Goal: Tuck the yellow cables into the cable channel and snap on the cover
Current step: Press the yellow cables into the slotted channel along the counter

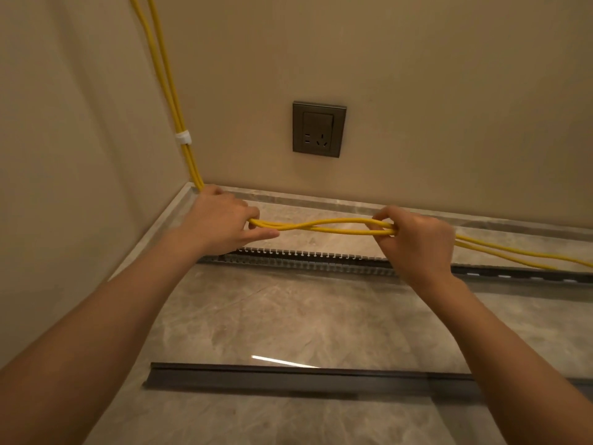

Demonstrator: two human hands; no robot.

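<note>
1. Span of yellow cables (324, 227) runs left to right between the two hands. The two strands cross once at mid-span and look to be raised off the floor (288, 316).
2. Left hand (221, 220), near the corner: fingers curled round both strands, thumb stretched out beneath. Right hand (417, 242): thumb and fingertips pinch both strands together.
3. Cable channel (321, 260) lies on the floor on the person's side of the span, its long axis parallel to the cables. My judgement is that the coming move is down and toward the person, with neither hand clearly nearer.
4. No cable shows in the slotted length of the channel. The right wrist hides a stretch of it.
5. Cover (288, 377) lies flat on the floor, parallel, nearer the person and well apart from the channel.
6. Past the left hand the cables climb the wall corner, bound by a white tie (183, 138). Past the right hand they trail off rightward.
</note>
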